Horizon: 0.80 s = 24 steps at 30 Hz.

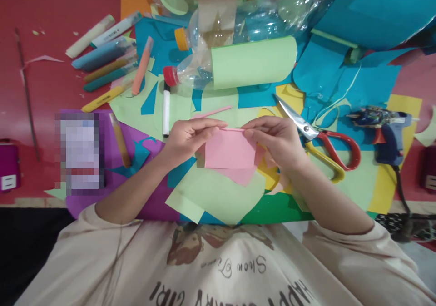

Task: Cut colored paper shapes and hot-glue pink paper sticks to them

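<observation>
A pink paper piece (230, 151) is held up between both my hands above the paper-strewn table. My left hand (190, 135) pinches its upper left edge, fingers closed. My right hand (277, 140) pinches the upper right edge, fingers closed too. The top edge looks folded or rolled over into a thin lip. More pink paper hangs just below it. A thin pink strip (213, 112) lies on the table right behind my left hand.
Red-and-yellow-handled scissors (320, 138) lie right of my right hand; a blue glue gun (384, 126) lies beyond. A black-and-white marker (165, 111), several markers (109, 65), plastic bottles (190, 72), a light green paper roll (254, 61) and blue, green and yellow sheets crowd the table.
</observation>
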Each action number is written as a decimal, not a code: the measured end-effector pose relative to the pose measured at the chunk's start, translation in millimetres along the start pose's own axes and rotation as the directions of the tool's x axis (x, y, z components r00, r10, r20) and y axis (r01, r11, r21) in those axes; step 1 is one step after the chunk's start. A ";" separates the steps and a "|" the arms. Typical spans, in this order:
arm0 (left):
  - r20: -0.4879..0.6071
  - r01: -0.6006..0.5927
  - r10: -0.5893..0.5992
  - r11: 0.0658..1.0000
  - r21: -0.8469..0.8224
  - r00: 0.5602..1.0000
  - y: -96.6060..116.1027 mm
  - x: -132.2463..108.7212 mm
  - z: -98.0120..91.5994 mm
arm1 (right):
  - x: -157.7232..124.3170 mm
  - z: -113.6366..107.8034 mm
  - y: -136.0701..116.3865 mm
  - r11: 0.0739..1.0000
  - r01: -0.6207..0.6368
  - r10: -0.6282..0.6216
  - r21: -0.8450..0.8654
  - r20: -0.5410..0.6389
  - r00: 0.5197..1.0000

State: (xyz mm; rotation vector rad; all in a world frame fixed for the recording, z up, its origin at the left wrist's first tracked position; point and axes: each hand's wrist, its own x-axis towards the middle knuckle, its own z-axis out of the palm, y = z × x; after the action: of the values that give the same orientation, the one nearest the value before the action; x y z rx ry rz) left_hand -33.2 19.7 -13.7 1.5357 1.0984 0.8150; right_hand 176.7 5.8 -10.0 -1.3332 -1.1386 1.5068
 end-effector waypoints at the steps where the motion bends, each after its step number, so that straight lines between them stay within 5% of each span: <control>1: 0.008 -0.004 0.005 1.000 -0.005 1.000 -0.5 0.0 -0.4 | 0.5 0.0 0.3 1.000 -0.008 0.008 0.025 -0.014 1.000; 8: 0.072 0.004 0.002 0.997 -0.076 0.997 -0.3 0.4 1.7 | 0.6 0.7 0.5 1.000 -0.004 0.004 -0.006 0.002 1.000; 18: 0.045 -0.107 0.103 0.990 0.093 0.994 2.2 -2.2 3.9 | -0.3 0.2 -1.3 0.994 0.012 -0.005 -0.109 0.062 0.998; 24: 0.052 -0.014 0.014 1.000 0.002 0.999 -0.2 0.0 4.9 | -0.8 1.4 -0.1 0.992 0.049 -0.044 -0.114 0.045 0.998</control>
State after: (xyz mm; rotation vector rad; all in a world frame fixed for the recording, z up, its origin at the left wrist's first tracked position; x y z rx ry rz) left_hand -28.8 17.9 -15.1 1.5594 1.0519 0.7790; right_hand 175.4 5.0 -9.6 -1.3481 -1.2919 1.4605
